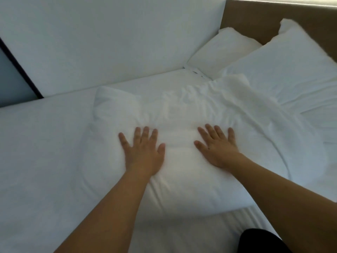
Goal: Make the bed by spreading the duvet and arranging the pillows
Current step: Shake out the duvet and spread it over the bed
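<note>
The near pillow [164, 143] lies in the middle of the bed on the white sheet [45, 152], turned askew to the headboard [255, 21], and both hands press flat on its top. The left hand [144, 152] rests palm down with its fingers spread apart and gripping nothing; the right hand [218, 148] lies the same way just beside it, fingers fanned and open on the cloth. This looks like plumping or smoothing, so the pillow work seems only partly done: this one has yet to go up to the head of the bed. A second pillow [284, 70] leans there already, and a third [224, 50] sits behind it in the corner against the headboard and the white wall [109, 42]. No spread duvet can be told apart from the sheet here, so that half of the task appears still to do, though all the white makes it hard to be sure. The near pillow is soft and puffy, dimpling under the palms, its cotton case rumpled into fine creases toward the far right corner. The sheet is smooth and taut; the headboard is flat, brown and hard-looking.
</note>
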`<state>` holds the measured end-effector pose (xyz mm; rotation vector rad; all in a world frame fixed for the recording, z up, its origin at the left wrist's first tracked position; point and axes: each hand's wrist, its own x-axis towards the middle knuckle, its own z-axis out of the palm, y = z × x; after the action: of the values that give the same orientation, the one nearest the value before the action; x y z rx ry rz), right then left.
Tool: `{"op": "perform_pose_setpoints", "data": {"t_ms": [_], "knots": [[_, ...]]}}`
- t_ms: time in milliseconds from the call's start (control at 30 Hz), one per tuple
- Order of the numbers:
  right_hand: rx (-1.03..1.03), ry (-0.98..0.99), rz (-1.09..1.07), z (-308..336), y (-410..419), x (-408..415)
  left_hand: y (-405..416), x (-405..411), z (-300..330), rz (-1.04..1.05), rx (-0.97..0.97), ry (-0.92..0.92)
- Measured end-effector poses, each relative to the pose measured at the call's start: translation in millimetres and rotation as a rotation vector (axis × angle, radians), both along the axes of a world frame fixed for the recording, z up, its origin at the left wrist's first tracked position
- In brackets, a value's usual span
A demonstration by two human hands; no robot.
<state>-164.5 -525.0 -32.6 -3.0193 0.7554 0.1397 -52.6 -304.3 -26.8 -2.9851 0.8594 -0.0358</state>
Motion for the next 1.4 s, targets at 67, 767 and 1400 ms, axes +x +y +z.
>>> {"op": "perform_pose_setpoints", "data": {"t_ms": [67,767,1400], "knots": [[-0.030,0.002,-0.007,-5.6,-15.8,-4.7,26.1,16.2,-9.8,0.076,0.004,-0.031],[0.141,-0.141,0.150,-11.8,33.3,161.1,16.5,109.5,14.5,0.135,-0.107,-0.063],[0.010,-0.117,0.022,-57.5,-20.2,216.3,-16.9,252.4,-50.5,0.159,-0.051,0.130]]}}
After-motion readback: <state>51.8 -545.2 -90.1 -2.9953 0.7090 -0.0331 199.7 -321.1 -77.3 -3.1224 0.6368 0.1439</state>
